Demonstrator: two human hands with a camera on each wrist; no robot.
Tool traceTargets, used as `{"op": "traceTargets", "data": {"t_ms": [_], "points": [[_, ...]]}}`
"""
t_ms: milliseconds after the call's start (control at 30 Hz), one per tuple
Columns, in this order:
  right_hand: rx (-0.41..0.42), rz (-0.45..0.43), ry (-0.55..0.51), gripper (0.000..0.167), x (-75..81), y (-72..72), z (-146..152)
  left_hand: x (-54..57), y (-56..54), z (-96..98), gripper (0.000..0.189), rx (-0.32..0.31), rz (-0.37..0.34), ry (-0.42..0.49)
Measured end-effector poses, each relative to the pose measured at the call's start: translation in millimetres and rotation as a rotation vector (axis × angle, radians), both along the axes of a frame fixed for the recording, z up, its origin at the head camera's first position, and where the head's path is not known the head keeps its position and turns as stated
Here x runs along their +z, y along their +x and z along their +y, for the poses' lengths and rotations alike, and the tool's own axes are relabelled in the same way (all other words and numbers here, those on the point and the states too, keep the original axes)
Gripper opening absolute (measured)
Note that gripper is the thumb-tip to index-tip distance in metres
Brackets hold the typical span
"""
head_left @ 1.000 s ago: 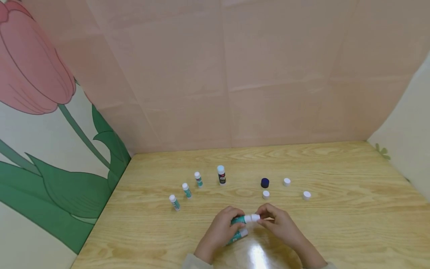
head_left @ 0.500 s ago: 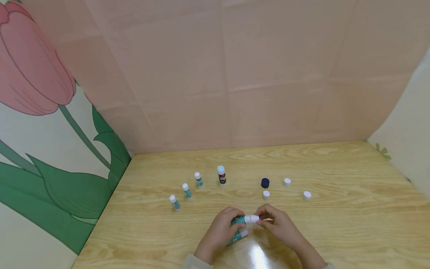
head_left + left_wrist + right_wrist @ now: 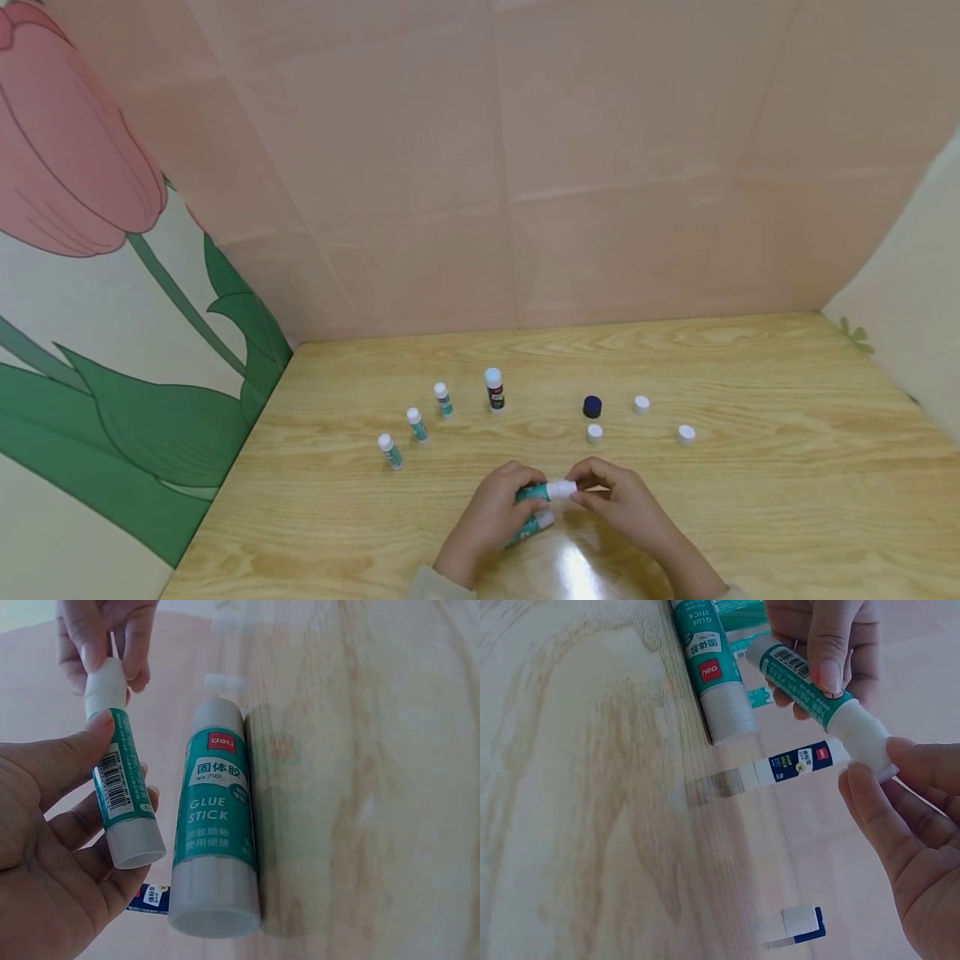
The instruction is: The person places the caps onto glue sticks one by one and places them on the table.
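In the head view my left hand (image 3: pixel 491 508) holds a teal glue stick (image 3: pixel 534 492) lengthwise, its white end pointing right. Thumb and fingers wrap the labelled barrel (image 3: pixel 120 780) in the left wrist view. With thumb and fingertips my right hand (image 3: pixel 626 504) pinches the white cap (image 3: pixel 567 488) at that end. Seen from the right wrist, the cap (image 3: pixel 866 742) sits in line with the barrel, right against its white collar. A larger teal glue stick (image 3: pixel 214 825) lies on the table beside the left hand, which partly hides it in the head view.
Several small teal glue sticks (image 3: pixel 390 452) stand upright at left, near a taller dark-labelled glue stick (image 3: pixel 495 392). Right of them lie a dark blue cap (image 3: pixel 592 407) and white caps (image 3: pixel 686 434). A pink cloth (image 3: pixel 510 208) hangs behind the wooden table (image 3: pixel 787 467).
My right hand has shifted slightly left with the cap, and the small gap between cap and glue stick has narrowed. My left hand and the things on the table stay put.
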State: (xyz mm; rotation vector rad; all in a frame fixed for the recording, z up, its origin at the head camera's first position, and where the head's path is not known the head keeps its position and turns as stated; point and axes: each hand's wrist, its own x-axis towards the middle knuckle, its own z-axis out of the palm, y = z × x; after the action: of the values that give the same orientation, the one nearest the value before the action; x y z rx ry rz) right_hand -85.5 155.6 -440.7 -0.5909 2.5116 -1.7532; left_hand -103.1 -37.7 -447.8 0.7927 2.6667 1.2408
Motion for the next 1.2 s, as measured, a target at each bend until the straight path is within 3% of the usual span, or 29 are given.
{"op": "traceTargets", "data": {"t_ms": [233, 1200], "points": [[0.002, -0.032, 0.013, 0.012, 1.8, -0.6, 0.0, -1.0, -1.0, -0.4, 0.022, -0.009, 0.004, -0.022], [0.020, -0.001, 0.036, 0.011, 0.6, -0.9, -3.5, 1.8, -1.0, 0.1, 0.021, -0.017, 0.041, -0.067]]}}
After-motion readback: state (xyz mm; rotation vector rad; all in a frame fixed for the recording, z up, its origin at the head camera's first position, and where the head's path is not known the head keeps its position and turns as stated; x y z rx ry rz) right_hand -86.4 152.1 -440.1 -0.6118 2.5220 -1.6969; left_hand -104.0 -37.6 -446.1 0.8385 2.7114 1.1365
